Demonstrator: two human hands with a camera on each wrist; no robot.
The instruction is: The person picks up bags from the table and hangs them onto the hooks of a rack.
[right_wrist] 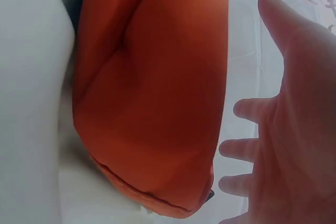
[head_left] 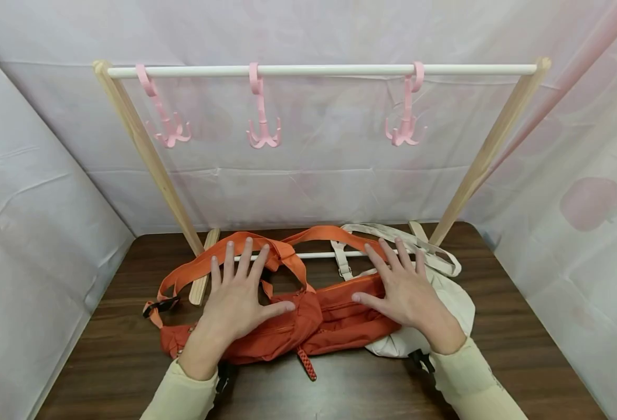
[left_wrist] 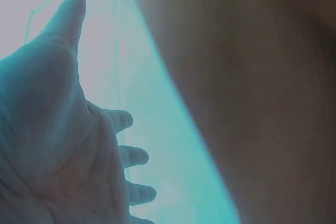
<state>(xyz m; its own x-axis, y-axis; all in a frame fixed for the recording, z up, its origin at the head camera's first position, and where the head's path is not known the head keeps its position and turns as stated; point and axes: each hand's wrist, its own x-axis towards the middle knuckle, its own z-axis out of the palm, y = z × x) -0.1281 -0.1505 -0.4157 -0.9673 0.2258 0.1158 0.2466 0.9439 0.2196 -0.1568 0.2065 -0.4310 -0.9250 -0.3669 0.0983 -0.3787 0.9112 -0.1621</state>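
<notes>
Orange-red fabric bags or bag sections lie on the table, two bulging parts overlapping; whether they are one bag or two I cannot tell. An orange strap with a black buckle loops behind them. Beside and partly under the orange fabric at the right is an off-white bag with its own pale strap. My left hand spreads its straight fingers above the left orange part. Over the right orange part and the off-white bag, my right hand is spread the same way. Both palms look free of any object.
Behind the bags stands a wooden-legged rack with a white top bar. Three pink hooks hang from it: left, middle and right. The dark wood table is bordered by pale curtains.
</notes>
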